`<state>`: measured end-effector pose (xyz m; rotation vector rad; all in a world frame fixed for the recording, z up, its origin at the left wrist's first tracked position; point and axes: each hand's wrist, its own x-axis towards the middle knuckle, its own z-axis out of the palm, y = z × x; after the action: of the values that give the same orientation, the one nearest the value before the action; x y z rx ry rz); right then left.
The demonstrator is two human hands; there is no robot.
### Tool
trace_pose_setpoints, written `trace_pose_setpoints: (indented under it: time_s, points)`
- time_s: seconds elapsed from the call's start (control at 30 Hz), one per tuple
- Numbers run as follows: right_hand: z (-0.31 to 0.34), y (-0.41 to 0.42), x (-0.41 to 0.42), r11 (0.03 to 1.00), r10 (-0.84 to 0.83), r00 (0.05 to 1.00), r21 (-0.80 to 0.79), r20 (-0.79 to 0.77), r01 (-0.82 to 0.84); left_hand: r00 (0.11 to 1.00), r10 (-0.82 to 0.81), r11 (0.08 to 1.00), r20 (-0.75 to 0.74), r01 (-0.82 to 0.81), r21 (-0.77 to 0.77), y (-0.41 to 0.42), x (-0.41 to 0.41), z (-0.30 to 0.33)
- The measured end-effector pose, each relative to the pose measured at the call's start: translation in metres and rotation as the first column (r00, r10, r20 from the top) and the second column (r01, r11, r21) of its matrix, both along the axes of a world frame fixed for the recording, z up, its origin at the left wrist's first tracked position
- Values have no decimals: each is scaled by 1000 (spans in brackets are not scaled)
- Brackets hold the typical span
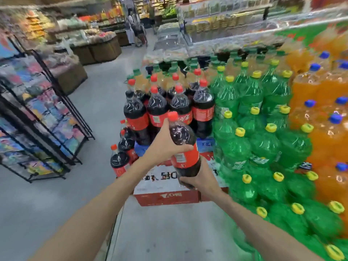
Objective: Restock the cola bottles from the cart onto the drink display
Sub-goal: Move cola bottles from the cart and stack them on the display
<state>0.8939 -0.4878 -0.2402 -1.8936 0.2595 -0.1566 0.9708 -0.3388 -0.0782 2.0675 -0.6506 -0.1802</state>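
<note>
Cola bottle — large, clear plastic, filled with dark liquid, with a red cap and a red label band round its middle — is held in mid-air by both hands, tilted so the cap leans up and to the left. The left hand wraps round the upper body just above the label, its thumb lying over the front. The right hand cups the base from below, fingers curled up round the bottom. The bottle hangs in front of the stacked cola bottles on the drink display, and above a red and white carton that forms a lower step of that stack. More cola bottles stand lower on the left side of the pile. To the right the display continues with green bottles under yellow caps, then orange bottles with blue caps.

Print on the label is too blurred to read, and the carton's lettering appears upside down. The held bottle's base is hidden by the right hand's fingers. Much of the far shop is smeared — a person stands in the aisle, indistinct. A dark wire rack of colourful packets is cut off at the left edge.
</note>
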Motion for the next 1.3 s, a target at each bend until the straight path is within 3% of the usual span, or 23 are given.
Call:
trace_pose_setpoints:
  time_s: [0.53, 0.7, 0.97, 1.3]
  points:
    - [-96, -49, 103, 944, -315, 949, 93, -24, 316, 932, -361, 927, 25, 356, 119, -96, 143, -83]
    - [-120, -53, 116, 919, -378, 926, 108, -19, 378, 928, -371, 920, 44, 361, 152, -108, 160, -109]
    - [-134, -47, 132, 880, -469, 883, 103, 32, 464, 888, -396, 899, 235, 323, 296, -114, 170, -116]
    - [-131, -50, 135, 897, -432, 897, 154, 98, 415, 882, -385, 918, 271, 338, 206, -107, 165, -121]
